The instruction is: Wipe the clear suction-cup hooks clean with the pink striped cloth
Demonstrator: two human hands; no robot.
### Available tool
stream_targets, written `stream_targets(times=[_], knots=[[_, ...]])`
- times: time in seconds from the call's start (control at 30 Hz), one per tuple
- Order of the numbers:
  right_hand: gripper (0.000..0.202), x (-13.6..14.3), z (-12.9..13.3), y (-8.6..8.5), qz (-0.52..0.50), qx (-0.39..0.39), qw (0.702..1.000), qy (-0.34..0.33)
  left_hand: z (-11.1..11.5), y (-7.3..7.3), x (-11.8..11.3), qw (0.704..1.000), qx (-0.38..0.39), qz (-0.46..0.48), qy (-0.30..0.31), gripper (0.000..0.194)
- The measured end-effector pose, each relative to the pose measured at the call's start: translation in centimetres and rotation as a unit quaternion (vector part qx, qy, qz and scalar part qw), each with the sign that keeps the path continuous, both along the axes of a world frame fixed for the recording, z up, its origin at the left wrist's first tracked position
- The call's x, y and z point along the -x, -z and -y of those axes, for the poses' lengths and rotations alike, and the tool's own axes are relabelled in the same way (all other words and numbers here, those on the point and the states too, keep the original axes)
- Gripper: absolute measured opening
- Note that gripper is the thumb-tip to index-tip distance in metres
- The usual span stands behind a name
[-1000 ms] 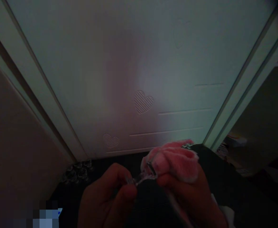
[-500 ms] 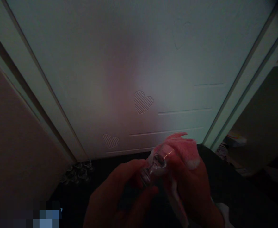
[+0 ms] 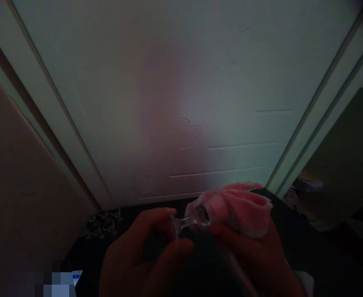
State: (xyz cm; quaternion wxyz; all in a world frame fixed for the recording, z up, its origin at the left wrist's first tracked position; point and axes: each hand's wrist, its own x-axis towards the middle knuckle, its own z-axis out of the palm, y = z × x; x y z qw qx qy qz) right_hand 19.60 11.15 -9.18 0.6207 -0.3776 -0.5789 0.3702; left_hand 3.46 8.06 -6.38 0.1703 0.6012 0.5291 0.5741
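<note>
Glass (image 3: pixel 189 221) between left hand's (image 3: pixel 152 243) fingers; right hand (image 3: pixel 252 247) clamped on pink cloth (image 3: pixel 243 208)

The left hand (image 3: pixel 138 255) is bare, with a thick, round thumb and bent knuckles. The right hand (image 3: pixel 258 251) is bare too. A little bit of pale sleeve (image 3: pixel 307 281) shows by the right wrist. It looks white or light grey, soft and plain, with a round edge. It is too dark to see the nails or small marks.
</note>
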Motion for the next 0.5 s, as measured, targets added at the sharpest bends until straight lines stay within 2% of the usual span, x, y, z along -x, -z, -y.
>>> stream_targets(times=[0.07,0.23,0.37,0.5], knots=[[0.019,0.1,-0.1,0.3,0.003,-0.016,0.999,0.036,-0.1,0.0,-0.3,1.000,-0.002,0.010,-0.001,0.012],[0.023,0.4,-0.3,0.5,0.014,-0.058,0.997,0.038,-0.3,0.3,-0.2,0.999,-0.026,0.013,0.027,0.010],[0.022,0.4,-0.3,0.4,-0.003,-0.066,0.997,0.046,-0.4,1.2,-0.2,0.997,-0.047,0.023,0.056,0.026],[0.023,0.2,-0.4,0.6,-0.005,-0.068,0.997,0.044,-0.4,2.0,-0.6,0.995,-0.084,0.037,0.047,0.042]])
